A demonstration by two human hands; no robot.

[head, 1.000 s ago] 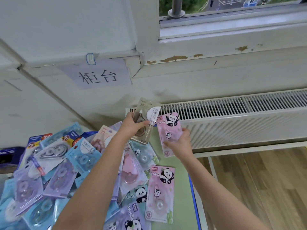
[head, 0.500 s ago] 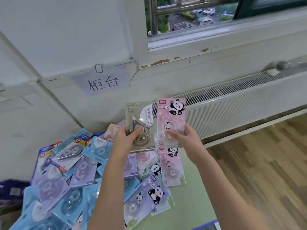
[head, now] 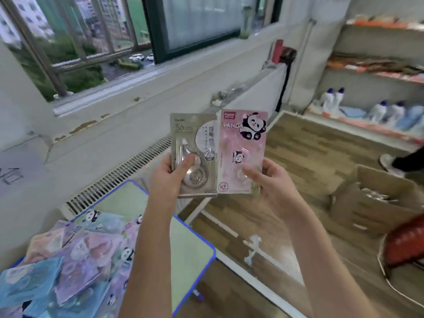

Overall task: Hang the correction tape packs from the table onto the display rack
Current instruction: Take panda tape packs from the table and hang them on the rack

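Note:
My left hand [head: 171, 177] grips a grey correction tape pack [head: 195, 143] by its lower left part, thumb across the clear blister. My right hand [head: 273, 182] pinches a pink panda correction tape pack [head: 243, 143] at its lower right corner. Both packs are held upright, side by side, in front of me above the floor. A heap of blue, purple and pink correction tape packs [head: 68, 260] lies on the green table [head: 190, 244] at the lower left. No display rack for the packs is clearly in view.
A radiator [head: 119, 177] runs under the window behind the table. Shelves with white bottles [head: 378, 111] stand at the right. An open cardboard box [head: 376, 203] and a red object [head: 406, 242] sit on the wooden floor. Another person's shoe [head: 390, 164] shows at the far right.
The view has swung to the right, away from the table toward the shelves. Both hands have carried their packs up and off the table, keeping them side by side.

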